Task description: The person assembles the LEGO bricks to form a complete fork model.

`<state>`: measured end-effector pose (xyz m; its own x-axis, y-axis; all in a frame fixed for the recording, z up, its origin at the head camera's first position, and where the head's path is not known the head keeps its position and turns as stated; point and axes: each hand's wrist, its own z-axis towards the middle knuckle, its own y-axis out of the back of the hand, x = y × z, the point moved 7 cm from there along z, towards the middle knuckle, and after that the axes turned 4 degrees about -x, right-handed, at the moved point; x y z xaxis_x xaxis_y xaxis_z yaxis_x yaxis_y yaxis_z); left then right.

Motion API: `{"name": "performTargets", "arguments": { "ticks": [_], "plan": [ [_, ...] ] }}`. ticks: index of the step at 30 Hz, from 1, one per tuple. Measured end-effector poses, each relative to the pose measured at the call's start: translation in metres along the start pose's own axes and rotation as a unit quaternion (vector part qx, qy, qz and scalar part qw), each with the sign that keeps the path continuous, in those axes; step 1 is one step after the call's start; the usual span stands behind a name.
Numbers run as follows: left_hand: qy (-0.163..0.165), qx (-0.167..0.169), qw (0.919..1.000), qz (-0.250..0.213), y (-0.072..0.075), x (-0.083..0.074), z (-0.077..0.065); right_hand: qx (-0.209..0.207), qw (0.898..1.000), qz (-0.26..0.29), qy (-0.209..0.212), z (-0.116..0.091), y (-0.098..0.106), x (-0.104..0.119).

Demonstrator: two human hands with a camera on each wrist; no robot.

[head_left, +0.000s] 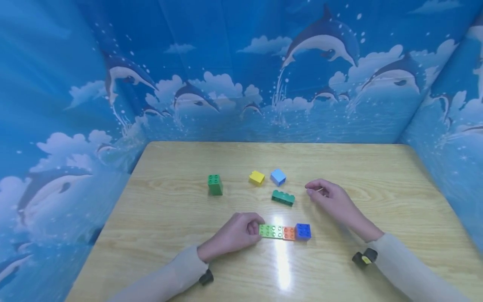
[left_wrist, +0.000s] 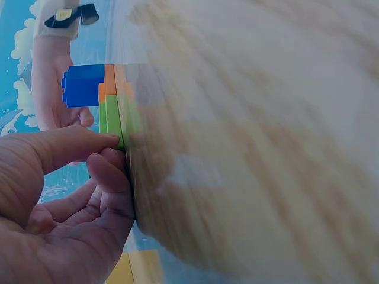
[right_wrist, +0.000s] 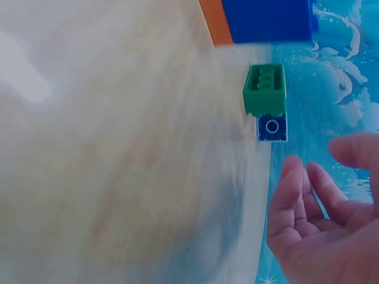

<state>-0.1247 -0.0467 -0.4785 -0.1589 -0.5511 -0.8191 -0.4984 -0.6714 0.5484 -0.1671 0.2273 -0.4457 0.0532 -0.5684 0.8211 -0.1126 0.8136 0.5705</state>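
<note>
My left hand (head_left: 239, 230) pinches the left end of a light green toy brick (head_left: 271, 231) between thumb and fingers, low at the tabletop. An orange brick (head_left: 289, 233) continues the row to the right, and a dark blue brick (head_left: 303, 231) sits raised on the orange at the far end, as the left wrist view shows. My right hand (head_left: 333, 203) hovers with loosely bent fingers and nothing between them. Nearest to it lies a dark green brick (head_left: 283, 198), tipped on its side with its hollow underside (right_wrist: 266, 80) showing in the right wrist view.
Farther back lie a yellow brick (head_left: 257, 178) and a light blue brick (head_left: 278, 177). A tall green brick block (head_left: 215, 185) stands at the left. The wooden table (head_left: 170, 167) is bordered by a dolphin-print curtain (head_left: 234, 63) behind and at both sides.
</note>
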Motion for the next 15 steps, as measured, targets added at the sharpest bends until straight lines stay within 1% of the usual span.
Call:
{"name": "performTargets", "arguments": {
  "ticks": [5, 6, 12, 15],
  "plan": [
    [-0.036, 0.001, 0.9994, -0.002, -0.001, -0.001, 0.001, -0.008, 1.000, 0.003, 0.002, 0.024, -0.002, 0.000],
    [-0.038, 0.003, 0.9993, -0.003, -0.001, 0.000, 0.000, -0.008, 1.000, 0.005, 0.002, 0.027, -0.004, -0.001],
    [-0.022, 0.000, 0.9997, -0.007, -0.002, 0.001, -0.002, -0.001, 1.000, 0.009, 0.006, 0.045, -0.017, 0.008],
    [-0.020, -0.002, 0.9998, -0.008, 0.000, -0.001, -0.002, 0.009, 1.000, 0.003, -0.003, 0.054, -0.024, 0.012]
  ]
}}
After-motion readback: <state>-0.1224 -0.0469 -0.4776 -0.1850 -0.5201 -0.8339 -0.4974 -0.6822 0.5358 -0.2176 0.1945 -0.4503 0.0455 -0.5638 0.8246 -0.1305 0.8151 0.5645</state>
